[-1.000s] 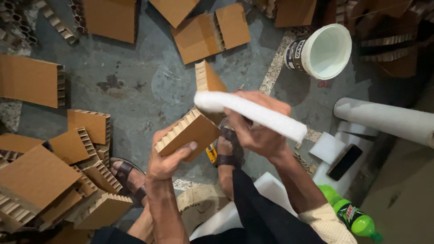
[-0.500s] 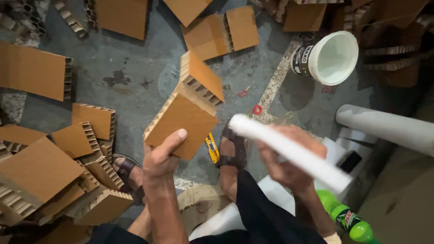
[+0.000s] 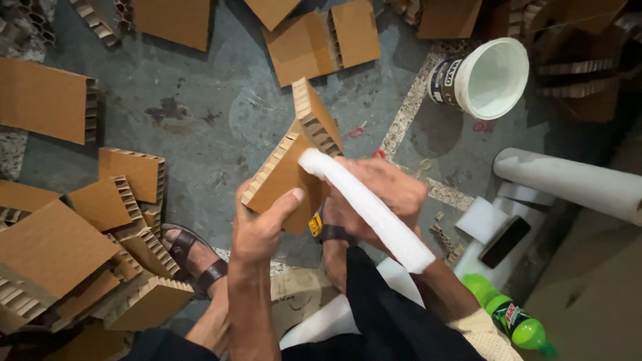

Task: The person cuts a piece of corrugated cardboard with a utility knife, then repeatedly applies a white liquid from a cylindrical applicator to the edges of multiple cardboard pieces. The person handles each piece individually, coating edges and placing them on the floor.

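We're looking down at a grey floor [image 3: 200,100] littered with honeycomb cardboard pieces [image 3: 53,247], a white bucket [image 3: 491,77] sitting top right. In the middle we're gripping a folded cardboard corner piece [image 3: 291,167] with the left hand [image 3: 264,224], thumb clamped on its face. The right hand [image 3: 378,190] is wrapped tight around a white foam strip [image 3: 368,207], its long axis running down-right, top end touching the cardboard's inner fold.

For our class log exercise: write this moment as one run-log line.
left hand: holds cardboard block | right hand: holds white foam strip against block | floor: cardboard pieces, white bucket
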